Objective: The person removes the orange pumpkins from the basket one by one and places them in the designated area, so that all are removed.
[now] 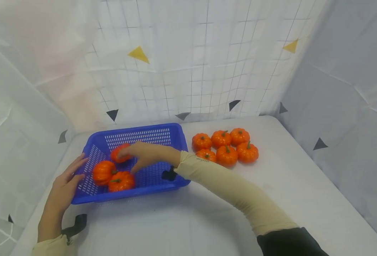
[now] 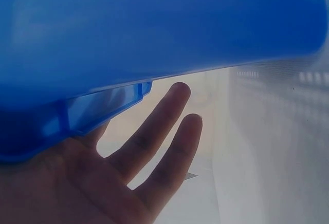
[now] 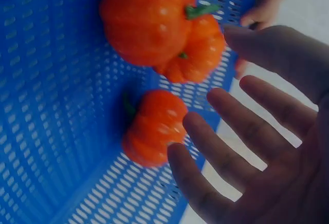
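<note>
A blue plastic basket [image 1: 129,194] with slotted walls stands on the left of the table. Inside it lie three small orange pumpkins with green stems: one at the left [image 1: 102,173], one at the front [image 1: 122,182] and one farther back [image 1: 118,155]. My right hand [image 1: 145,153] reaches into the basket, its fingers overlapping the back pumpkin in the head view. In the right wrist view those fingers are extended and spread, with nothing held. At the basket's left end is my left hand [image 1: 62,188], fingers extended beside the rim; its palm [image 2: 77,188] lies under the basket's edge.
Several more orange pumpkins [image 1: 227,155] sit in two rows on the white table [image 1: 291,192], right of the basket. My right forearm passes in front of the nearer row. White sheeting [image 1: 175,71] rises behind the table and along both sides.
</note>
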### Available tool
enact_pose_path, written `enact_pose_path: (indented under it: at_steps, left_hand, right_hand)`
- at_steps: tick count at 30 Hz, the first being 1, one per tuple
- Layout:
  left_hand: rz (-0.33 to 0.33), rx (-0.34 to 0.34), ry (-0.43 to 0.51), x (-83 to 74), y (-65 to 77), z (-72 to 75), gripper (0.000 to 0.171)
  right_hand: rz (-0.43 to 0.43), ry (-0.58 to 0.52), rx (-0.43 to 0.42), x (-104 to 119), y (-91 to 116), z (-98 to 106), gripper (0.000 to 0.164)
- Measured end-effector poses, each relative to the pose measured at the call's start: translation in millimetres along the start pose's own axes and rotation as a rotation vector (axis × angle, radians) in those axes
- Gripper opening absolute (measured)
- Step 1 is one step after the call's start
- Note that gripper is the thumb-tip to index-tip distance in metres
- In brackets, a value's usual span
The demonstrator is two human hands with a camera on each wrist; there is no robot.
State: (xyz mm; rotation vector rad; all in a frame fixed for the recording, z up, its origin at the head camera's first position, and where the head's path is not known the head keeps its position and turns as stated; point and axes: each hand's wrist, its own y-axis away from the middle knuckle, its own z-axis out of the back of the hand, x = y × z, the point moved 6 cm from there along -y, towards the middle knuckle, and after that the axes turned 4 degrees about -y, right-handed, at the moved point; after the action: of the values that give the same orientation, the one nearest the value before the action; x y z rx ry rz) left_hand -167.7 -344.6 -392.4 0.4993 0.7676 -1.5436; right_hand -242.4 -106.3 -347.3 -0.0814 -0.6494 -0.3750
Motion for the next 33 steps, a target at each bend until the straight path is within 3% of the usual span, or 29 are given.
enact_pose_path:
  at_steps: [8, 19, 33]
  left_hand:
    - [-0.011, 0.006, 0.006, -2.7, -1.2, -1.5, 0.050]
    - [-0.015, 0.000, 0.001, 0.2, -0.7, 0.0, 0.050]
    - [-0.023, -0.008, 0.020, 0.0, 2.2, -0.1, 0.049]
  right_hand:
    - [-0.061, -0.077, 0.094, -12.3, -15.1, -24.7, 0.059]
    - [-0.078, -0.158, 0.172, -20.5, -19.7, -38.0, 0.068]
    - [-0.090, -0.144, 0.180, -27.1, -23.9, -51.3, 0.080]
